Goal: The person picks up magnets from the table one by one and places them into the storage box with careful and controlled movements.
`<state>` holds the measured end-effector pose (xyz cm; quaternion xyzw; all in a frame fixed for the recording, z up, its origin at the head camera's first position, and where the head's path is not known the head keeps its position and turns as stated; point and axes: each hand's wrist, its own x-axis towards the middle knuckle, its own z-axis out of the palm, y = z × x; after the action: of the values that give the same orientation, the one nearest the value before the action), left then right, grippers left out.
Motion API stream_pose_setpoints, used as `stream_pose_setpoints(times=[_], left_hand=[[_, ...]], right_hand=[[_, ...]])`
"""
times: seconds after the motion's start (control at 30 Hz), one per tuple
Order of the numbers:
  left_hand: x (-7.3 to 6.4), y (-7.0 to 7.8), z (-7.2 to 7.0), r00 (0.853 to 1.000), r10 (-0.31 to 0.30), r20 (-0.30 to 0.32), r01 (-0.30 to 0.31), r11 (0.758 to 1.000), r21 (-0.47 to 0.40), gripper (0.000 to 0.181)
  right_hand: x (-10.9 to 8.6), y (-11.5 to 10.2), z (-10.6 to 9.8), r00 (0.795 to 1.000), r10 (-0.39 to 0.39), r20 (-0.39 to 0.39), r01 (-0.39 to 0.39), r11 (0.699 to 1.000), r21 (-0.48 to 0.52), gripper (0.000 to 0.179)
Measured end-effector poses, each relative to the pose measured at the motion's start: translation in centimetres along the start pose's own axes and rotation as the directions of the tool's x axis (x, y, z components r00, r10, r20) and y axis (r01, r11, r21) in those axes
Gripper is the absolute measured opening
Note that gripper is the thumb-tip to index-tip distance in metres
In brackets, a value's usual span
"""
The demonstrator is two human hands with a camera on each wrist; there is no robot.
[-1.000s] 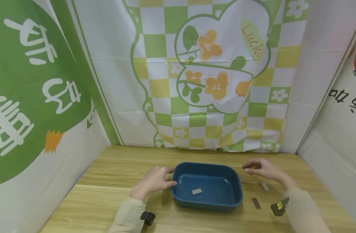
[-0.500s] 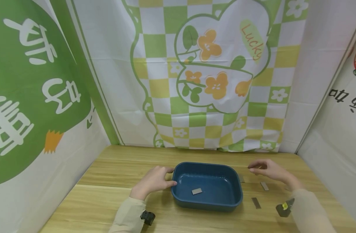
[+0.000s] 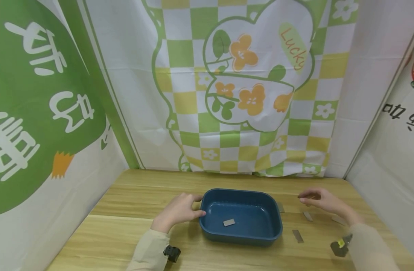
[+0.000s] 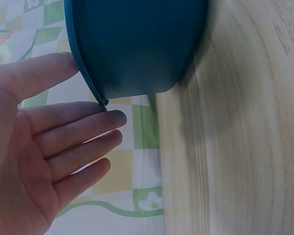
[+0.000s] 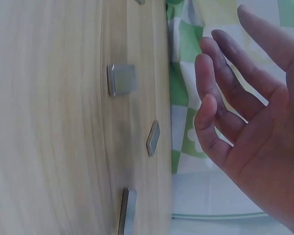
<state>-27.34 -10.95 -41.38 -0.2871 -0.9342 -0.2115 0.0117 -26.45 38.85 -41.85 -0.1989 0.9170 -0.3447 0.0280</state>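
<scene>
We're getting soft, even light in the head view, with faint glare glinting inside the blue tray [image 3: 252, 222]; at the wrists it's dimmer, hazier, and we see soft-edged shadow across the tabletop [image 4: 240, 147].

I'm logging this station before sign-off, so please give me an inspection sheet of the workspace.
Surface: table, wood-grain top.
Job's things: blue bin with one grey piece inside; four loose pieces on the table to its right, one partly hidden by the bin.
Clutter: nothing seen.
Grips: left grip touches the bin's left rim; right grip holds nothing, near the loose pieces.
Cables: nothing seen.
Surroundings: checked curtain behind, printed cloth on both sides.
</scene>
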Motion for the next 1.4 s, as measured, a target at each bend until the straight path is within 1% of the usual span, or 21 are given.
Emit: stream_pose_setpoints(times=[0.1,0.3,0.5,0.73,0.9,1.27,1.4], left_hand=[[0.0,0.0,0.0,1.000,0.001,0.003,-0.001,1.000,-0.001,0.054],[-0.1,0.0,0.0,1.000,-0.001,0.005,0.001,1.000,-0.006,0.054],[0.0,-0.1,0.1,1.000,0.001,0.010,-0.001,1.000,-0.006,0.056],[0.0,-0.1,0.1,1.000,0.010,0.015,-0.010,1.000,-0.014,0.056],[0.0,0.0,0.1,1.000,0.008,0.012,-0.008,1.000,-0.010,0.055],[0.0,-0.1,0.1,1.000,0.010,0.003,-0.010,1.000,-0.004,0.055],[0.0,-0.2,0.1,1.000,0.009,0.001,-0.009,1.000,-0.003,0.055]], right_hand=[[-0.5,0.4,-0.1,1.000,0.028,-0.012,-0.028,1.000,-0.011,0.034],[-1.3,1.1,-0.4,0.998,0.065,-0.008,-0.065,0.998,0.001,0.035],[-2.1,1.8,-0.7,0.995,0.100,-0.017,-0.100,0.994,-0.031,0.035],[-3.0,2.5,-1.0,0.994,0.109,-0.026,-0.110,0.993,-0.035,0.036],[-3.7,2.8,-1.1,0.993,0.115,-0.034,-0.117,0.991,-0.064,0.036],[-4.9,4.0,-1.6,0.985,0.169,-0.044,-0.172,0.982,-0.075,0.038],[-5.4,4.3,-1.6,0.979,0.191,-0.068,-0.197,0.976,-0.095,0.040]])
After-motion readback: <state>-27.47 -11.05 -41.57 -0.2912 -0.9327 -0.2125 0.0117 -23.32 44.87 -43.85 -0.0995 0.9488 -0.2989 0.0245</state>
